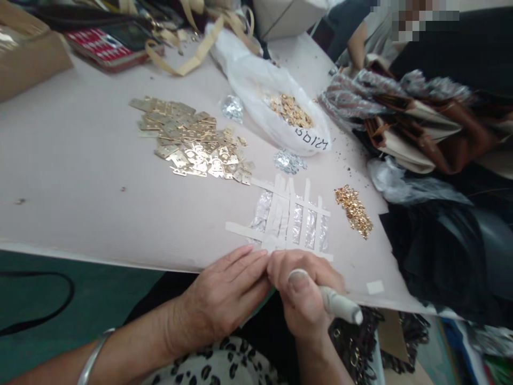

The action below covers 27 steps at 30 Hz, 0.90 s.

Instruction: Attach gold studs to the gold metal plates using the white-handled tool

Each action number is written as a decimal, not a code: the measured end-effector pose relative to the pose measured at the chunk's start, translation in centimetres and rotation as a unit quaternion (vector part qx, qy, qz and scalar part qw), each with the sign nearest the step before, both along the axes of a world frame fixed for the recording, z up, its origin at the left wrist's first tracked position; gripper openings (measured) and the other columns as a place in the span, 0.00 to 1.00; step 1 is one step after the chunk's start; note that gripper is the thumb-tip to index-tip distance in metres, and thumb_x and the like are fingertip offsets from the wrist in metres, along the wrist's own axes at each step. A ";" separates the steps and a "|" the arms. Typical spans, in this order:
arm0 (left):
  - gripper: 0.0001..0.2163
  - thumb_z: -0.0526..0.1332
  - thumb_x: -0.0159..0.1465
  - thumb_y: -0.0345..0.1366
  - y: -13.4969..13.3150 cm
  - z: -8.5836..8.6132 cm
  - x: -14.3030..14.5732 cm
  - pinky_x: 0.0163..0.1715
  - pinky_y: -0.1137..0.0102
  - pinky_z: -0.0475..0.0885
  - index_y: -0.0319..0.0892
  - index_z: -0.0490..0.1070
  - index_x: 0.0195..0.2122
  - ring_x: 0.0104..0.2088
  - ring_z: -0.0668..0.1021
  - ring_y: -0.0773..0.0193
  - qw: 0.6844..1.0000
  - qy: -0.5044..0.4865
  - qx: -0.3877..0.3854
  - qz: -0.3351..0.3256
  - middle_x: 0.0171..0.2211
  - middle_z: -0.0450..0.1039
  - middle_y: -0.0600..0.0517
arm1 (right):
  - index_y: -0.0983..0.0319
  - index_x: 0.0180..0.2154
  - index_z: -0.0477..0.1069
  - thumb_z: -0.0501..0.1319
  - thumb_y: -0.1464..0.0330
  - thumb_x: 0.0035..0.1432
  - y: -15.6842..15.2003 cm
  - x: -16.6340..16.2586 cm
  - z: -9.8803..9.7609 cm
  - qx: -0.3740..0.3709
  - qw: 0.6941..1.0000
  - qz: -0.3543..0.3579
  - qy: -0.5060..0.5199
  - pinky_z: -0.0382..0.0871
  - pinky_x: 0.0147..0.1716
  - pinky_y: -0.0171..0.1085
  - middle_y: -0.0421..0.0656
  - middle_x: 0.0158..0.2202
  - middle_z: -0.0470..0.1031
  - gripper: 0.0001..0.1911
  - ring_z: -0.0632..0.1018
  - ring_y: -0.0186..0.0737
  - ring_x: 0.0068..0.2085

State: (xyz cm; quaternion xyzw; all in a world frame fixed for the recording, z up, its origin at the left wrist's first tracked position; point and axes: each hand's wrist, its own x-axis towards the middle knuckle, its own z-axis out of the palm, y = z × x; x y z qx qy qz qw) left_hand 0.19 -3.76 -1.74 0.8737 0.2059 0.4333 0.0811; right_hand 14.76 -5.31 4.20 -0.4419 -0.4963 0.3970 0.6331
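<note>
My left hand (224, 291) and my right hand (302, 291) meet at the near edge of the pale table (80, 176), fingertips pressed together. The right hand grips a white pen-like tool (340, 306). The left fingers lie together, pinching something too small to make out. Just beyond the fingertips lies a grid of white paper strips with silver foil pieces (288, 216). A heap of flat gold metal plates (192, 141) lies further left on the table.
A small pile of gold fittings (355, 209) lies right of the strips. A white plastic bag (272, 101) holds more gold parts. Silver foil clumps (289, 160) lie near it. Bags and dark fabric (433, 133) crowd the right side, where another person sits.
</note>
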 end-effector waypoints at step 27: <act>0.10 0.53 0.68 0.24 2.4 2.8 -3.3 0.48 0.67 0.73 0.41 0.73 0.42 0.44 0.77 0.60 0.993 -0.013 -0.096 0.059 0.43 0.75 0.47 | 0.59 0.33 0.73 0.64 0.71 0.55 0.6 3.9 2.5 -0.290 0.806 0.130 -0.500 0.64 0.30 0.32 0.37 0.29 0.78 0.02 0.76 0.36 0.31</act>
